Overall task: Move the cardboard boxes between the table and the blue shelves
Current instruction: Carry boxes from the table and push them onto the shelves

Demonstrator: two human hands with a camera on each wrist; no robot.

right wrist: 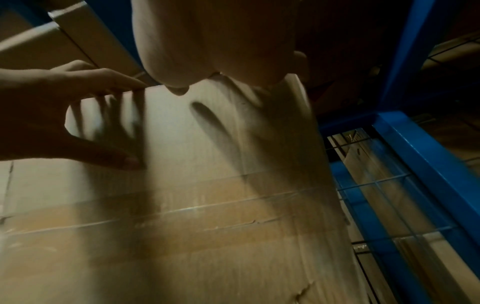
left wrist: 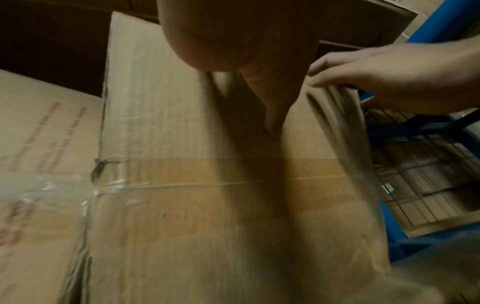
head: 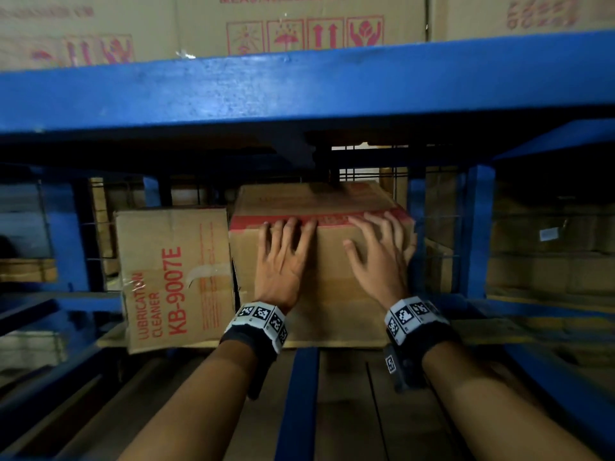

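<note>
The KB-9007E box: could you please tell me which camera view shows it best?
The head view: the KB-9007E box shows its whole printed front there. The left wrist view catches only a blurred edge of it; the right wrist view shows none of it.

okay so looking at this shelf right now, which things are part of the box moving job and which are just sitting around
Part of the job:
- box with the red stripe, on the blue shelf
- left hand and right hand, both flat on its front face
- KB-9007E box beside it

Just there:
- cartons with red handling symbols on the level above
- wire mesh behind
</note>
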